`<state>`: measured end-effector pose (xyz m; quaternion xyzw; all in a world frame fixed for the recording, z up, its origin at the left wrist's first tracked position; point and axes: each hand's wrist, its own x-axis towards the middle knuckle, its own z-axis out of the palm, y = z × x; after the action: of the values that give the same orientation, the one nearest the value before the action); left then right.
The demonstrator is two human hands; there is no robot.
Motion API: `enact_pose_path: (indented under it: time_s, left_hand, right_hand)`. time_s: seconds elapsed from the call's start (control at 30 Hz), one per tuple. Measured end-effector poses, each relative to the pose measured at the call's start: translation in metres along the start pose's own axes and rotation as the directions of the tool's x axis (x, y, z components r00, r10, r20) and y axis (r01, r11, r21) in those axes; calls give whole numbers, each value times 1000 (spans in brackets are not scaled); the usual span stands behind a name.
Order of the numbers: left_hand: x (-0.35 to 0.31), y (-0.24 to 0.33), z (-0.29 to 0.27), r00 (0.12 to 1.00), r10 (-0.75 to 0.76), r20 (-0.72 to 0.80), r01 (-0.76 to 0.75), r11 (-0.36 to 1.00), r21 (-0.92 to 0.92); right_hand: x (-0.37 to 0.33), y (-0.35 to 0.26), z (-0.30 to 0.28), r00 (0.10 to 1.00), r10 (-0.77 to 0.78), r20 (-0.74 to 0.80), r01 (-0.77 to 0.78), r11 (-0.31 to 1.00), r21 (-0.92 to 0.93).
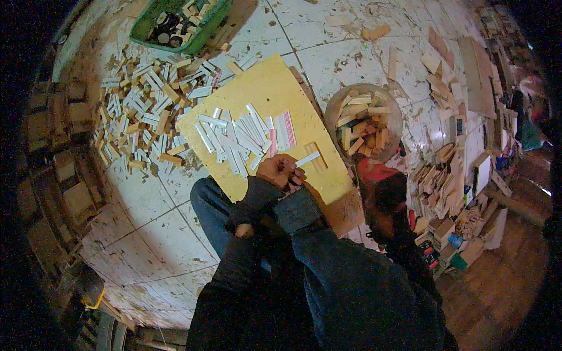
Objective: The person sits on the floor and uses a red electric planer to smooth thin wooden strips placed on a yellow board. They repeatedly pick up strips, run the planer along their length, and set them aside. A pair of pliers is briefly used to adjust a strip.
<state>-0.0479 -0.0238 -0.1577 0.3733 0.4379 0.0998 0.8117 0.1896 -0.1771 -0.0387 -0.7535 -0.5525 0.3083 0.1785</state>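
Observation:
My two hands are close together over the lower right part of a yellow board (293, 79). My left hand (276, 168) has its fingers curled closed; what is between them is hidden. Just beside it, my right hand (294, 182) shows only a few bent fingers above a grey cuff, and its grip is not clear. A pale strip (308, 159) lies across a small wooden piece (318, 165) on the board, its left end near my fingers. To the upper left of my hands, several white, shiny strips (237, 137) lie loosely heaped. Red-patterned strips (284, 131) lie beside them.
Left of the board spreads a large pile of small wooden blocks with white strips (140, 111). A green basin (140, 35) stands beyond it. On the right are a round tub (331, 114) of wood offcuts, a red and dark object (374, 169) and stacked wood scraps (436, 181).

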Motion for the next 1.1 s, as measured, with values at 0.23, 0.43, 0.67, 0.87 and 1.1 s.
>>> enact_pose_path:
  time_s: [0.23, 0.43, 0.67, 0.87, 1.1]
  left_hand:
    - [-3, 6, 3, 998, -64, -17, 63, 997, -41]
    - [1, 2, 2, 997, -64, -37, 65, 997, 38]
    - [1, -2, 0, 997, 25, -76, -6, 971, 237]
    - [9, -17, -1, 997, -58, -53, 57, 998, -21]
    - [14, 9, 14, 979, 196, -62, -166, 931, 324]
  right_hand:
    - [45, -46, 19, 963, -243, 121, 261, 950, -170]
    - [51, -60, 19, 950, -257, 176, 287, 942, -172]
    - [60, -73, 11, 942, -224, 251, 263, 956, -131]
    - [55, -61, 10, 954, -221, 201, 244, 965, -96]
    - [3, -14, 2, 955, 216, 204, -267, 924, 272]
